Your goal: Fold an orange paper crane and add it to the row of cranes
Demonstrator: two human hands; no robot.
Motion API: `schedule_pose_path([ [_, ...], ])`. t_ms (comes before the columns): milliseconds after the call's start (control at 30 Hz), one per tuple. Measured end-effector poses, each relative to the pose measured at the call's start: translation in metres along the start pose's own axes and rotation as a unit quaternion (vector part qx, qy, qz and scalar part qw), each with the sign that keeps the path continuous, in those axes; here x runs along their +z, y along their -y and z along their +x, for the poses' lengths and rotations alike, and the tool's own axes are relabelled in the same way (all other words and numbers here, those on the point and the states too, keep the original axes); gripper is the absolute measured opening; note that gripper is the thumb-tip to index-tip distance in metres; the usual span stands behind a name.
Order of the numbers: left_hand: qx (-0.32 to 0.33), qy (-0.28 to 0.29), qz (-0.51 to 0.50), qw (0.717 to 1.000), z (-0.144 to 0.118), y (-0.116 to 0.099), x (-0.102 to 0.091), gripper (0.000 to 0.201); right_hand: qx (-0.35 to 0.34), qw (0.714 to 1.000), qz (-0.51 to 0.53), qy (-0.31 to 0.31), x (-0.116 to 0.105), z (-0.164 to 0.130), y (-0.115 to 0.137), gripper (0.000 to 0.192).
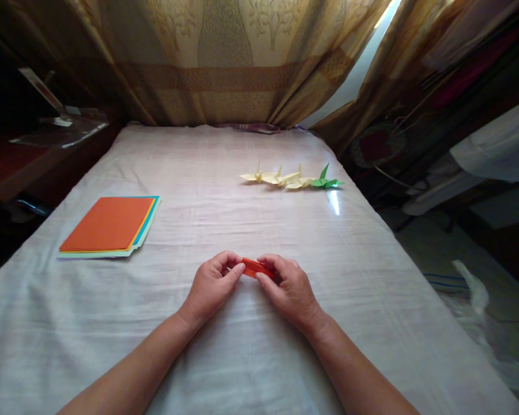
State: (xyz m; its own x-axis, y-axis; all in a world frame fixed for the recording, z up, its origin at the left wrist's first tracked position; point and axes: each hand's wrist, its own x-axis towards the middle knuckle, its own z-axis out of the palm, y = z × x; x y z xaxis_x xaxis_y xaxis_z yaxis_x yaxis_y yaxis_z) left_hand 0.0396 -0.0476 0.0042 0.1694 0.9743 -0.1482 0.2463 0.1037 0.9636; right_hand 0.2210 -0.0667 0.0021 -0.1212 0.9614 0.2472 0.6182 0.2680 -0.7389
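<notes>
A small folded piece of orange-red paper point(251, 267) is held between my two hands, low over the middle of the cloth-covered surface. My left hand point(216, 281) pinches its left end between thumb and fingers. At the other end, my right hand point(289, 285) grips it with the thumb in front and the fingers behind, hiding part of the paper. Farther back on the right stand several folded paper cranes in a row: pale yellow cranes point(279, 178) and a green crane point(325, 180) at the right end.
To the left lies a stack of square coloured paper point(108, 223), orange on top. White cloth point(190, 167) covers the surface. Behind it hangs a patterned curtain point(225, 86). A dark red side table point(38, 158) stands at the far left, and plastic bags point(476, 294) lie beyond the right edge.
</notes>
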Motion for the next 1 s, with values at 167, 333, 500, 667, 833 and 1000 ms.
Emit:
schedule_pose_path([
  [167, 0.043, -0.004, 0.095, 0.995, -0.006, -0.002, 0.003, 0.019, 0.046, 0.998, 0.029, -0.026, 0.001, 0.0, -0.006, 0.017],
  [333, 0.067, -0.047, 0.193, 0.978, -0.009, -0.004, 0.001, 0.019, 0.016, 1.0, -0.017, -0.018, 0.002, -0.002, 0.001, 0.002],
  [500, 0.169, -0.059, 0.303, 0.936, -0.003, 0.003, -0.004, 0.014, -0.064, 0.996, -0.035, 0.043, 0.007, -0.007, 0.009, 0.009],
  [667, 0.264, -0.017, 0.397, 0.879, 0.006, 0.007, -0.01, 0.014, -0.083, 0.991, -0.052, 0.086, 0.004, -0.009, 0.009, 0.004],
  [833, 0.305, -0.022, 0.422, 0.853, 0.01, 0.007, -0.013, 0.013, -0.101, 0.99, -0.084, 0.054, 0.001, -0.007, 0.0, 0.013],
  [1000, 0.329, -0.017, 0.463, 0.823, 0.009, 0.009, -0.015, 0.015, -0.149, 0.982, -0.112, 0.034, 0.005, -0.004, -0.006, 0.023],
])
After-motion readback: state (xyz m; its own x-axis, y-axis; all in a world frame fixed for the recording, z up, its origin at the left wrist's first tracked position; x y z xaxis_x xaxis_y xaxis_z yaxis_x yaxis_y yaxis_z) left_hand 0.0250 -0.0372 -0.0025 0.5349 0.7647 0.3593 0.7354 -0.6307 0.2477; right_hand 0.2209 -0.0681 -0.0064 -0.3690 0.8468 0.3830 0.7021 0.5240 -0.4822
